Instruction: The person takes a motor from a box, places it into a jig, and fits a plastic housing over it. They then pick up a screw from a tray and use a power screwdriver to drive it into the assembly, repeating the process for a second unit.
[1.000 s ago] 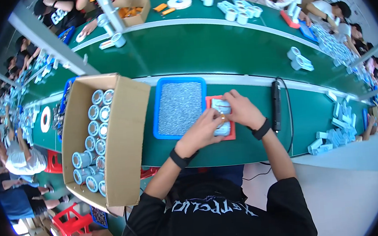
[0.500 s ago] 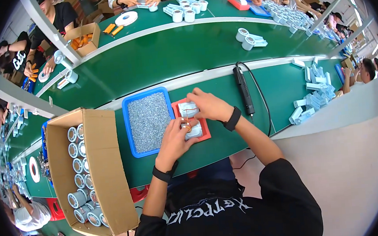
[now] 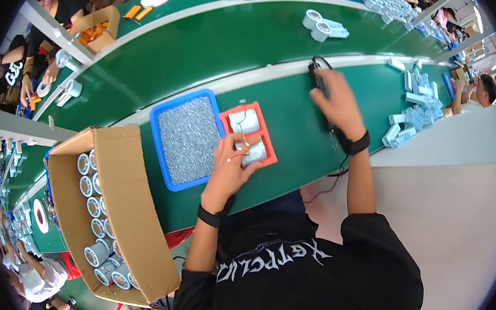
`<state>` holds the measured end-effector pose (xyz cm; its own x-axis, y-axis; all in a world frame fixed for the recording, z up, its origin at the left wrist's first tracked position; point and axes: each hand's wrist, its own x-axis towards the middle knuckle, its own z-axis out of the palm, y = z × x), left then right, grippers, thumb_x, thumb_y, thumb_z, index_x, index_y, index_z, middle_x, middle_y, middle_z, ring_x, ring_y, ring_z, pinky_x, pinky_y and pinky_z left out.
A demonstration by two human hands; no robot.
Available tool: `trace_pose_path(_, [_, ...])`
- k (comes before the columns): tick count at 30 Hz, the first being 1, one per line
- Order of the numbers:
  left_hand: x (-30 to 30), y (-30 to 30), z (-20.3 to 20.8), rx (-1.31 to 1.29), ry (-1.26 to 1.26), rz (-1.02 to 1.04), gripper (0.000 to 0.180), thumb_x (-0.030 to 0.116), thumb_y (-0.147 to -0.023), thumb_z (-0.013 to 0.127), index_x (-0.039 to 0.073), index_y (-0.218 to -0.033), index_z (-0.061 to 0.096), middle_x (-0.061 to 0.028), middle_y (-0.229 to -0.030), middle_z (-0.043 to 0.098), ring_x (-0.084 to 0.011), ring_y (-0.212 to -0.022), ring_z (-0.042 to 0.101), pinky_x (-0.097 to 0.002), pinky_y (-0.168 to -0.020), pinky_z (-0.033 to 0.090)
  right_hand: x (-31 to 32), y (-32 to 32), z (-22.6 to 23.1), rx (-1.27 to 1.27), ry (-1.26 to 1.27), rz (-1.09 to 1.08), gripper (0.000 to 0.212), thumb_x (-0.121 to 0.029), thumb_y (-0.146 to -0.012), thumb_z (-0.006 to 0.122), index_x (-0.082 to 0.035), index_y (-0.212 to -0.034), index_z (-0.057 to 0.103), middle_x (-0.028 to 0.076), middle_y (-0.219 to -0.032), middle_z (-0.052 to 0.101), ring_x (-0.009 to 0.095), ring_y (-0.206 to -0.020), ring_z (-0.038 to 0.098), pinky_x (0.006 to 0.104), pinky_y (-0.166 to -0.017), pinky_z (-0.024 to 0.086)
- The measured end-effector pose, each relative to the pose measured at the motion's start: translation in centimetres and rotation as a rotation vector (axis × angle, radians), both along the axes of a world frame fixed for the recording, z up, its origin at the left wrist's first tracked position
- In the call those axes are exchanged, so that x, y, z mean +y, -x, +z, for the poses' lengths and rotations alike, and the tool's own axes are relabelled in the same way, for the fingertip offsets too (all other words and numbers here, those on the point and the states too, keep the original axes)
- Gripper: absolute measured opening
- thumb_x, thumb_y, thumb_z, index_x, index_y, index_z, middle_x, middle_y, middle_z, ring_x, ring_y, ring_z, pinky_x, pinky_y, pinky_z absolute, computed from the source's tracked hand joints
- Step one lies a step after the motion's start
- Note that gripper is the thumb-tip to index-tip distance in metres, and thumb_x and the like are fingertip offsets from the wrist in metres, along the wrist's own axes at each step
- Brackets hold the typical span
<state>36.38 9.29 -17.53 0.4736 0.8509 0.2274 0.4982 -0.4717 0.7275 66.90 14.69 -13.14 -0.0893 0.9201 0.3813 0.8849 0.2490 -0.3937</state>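
A red fixture (image 3: 262, 119) lies on the green bench, holding two light-blue cylindrical housings. The upper housing (image 3: 246, 119) sits uncovered with a thin wire across it. My left hand (image 3: 226, 168) is closed on the lower housing (image 3: 256, 154), thumb at its near edge and fingers across its top. Thin orange and red wires (image 3: 239, 151) with small white connectors stick out by those fingers. My right hand (image 3: 340, 104), blurred, is over a black electric screwdriver (image 3: 321, 82), with the thumb on its left side. How firmly the fingers close on it is hidden by the blur.
Left of the fixture lies a blue tray (image 3: 158, 144) full of small screws. A cardboard box (image 3: 127, 211) of light-blue cylinders stands farther left. Light-blue handle-like parts (image 3: 416, 107) are piled at right. Beyond, two assembled parts (image 3: 321, 30) lie on the green belt; co-workers sit around.
My right hand has left the upper housing and moved right to the screwdriver. My left hand stays at the lower housing. The whole view has shifted slightly.
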Motion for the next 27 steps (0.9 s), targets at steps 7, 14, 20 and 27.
trace_pose_path(7, [-0.2, 0.1, 0.9, 0.079, 0.050, -0.024, 0.064, 0.014, -0.069, 0.079, 0.014, -0.128, 0.056, -0.0118, -0.122, 0.047, -0.0335, -0.113, 0.047, -0.0412, -0.098, 0.041, 0.1, -4.6, -4.3, -0.124, 0.353, -0.474, 0.059, -0.040, -0.079, 0.070, 0.002, -0.116, 0.052, 0.027, -0.106, 0.059, 0.042, -0.095, 0.059, 0.0474, -0.083, 0.048])
trace_pose_path(14, [-0.5, 2.0, 2.2, -0.106, 0.059, -0.036, 0.054, 0.004, -0.075, 0.069, 0.009, -0.126, 0.055, -0.0123, -0.123, 0.049, -0.0360, -0.110, 0.051, -0.0421, -0.091, 0.043, 1.7, -4.0, -4.4, -0.193, 0.692, -0.396, 0.066, -0.045, -0.071, 0.076, 0.003, -0.109, 0.051, 0.025, -0.099, 0.063, 0.041, -0.089, 0.062, 0.0466, -0.078, 0.051])
trace_pose_path(20, [1.5, 3.8, 2.6, -0.026, 0.068, 0.149, 0.039, 0.003, -0.081, 0.060, 0.004, -0.119, 0.056, -0.0169, -0.112, 0.057, -0.0370, -0.107, 0.054, -0.0411, -0.091, 0.044, -2.4, -2.4, 0.8, 0.984, 0.662, -0.175, 0.044, -0.026, -0.082, 0.069, -0.001, -0.114, 0.050, 0.009, -0.095, 0.061, 0.022, -0.087, 0.061, 0.0389, -0.079, 0.050])
trace_pose_path(27, [3.3, 2.6, 2.1, -0.092, -0.005, 0.135, 0.035, 0.007, -0.084, 0.061, 0.003, -0.118, 0.057, -0.0168, -0.112, 0.058, -0.0366, -0.108, 0.054, -0.0408, -0.091, 0.045, -6.5, 2.2, 6.5, 1.785, -0.087, 0.460, 0.043, -0.015, -0.082, 0.066, 0.002, -0.117, 0.049, 0.003, -0.087, 0.050, 0.012, -0.078, 0.050, 0.0255, -0.080, 0.043])
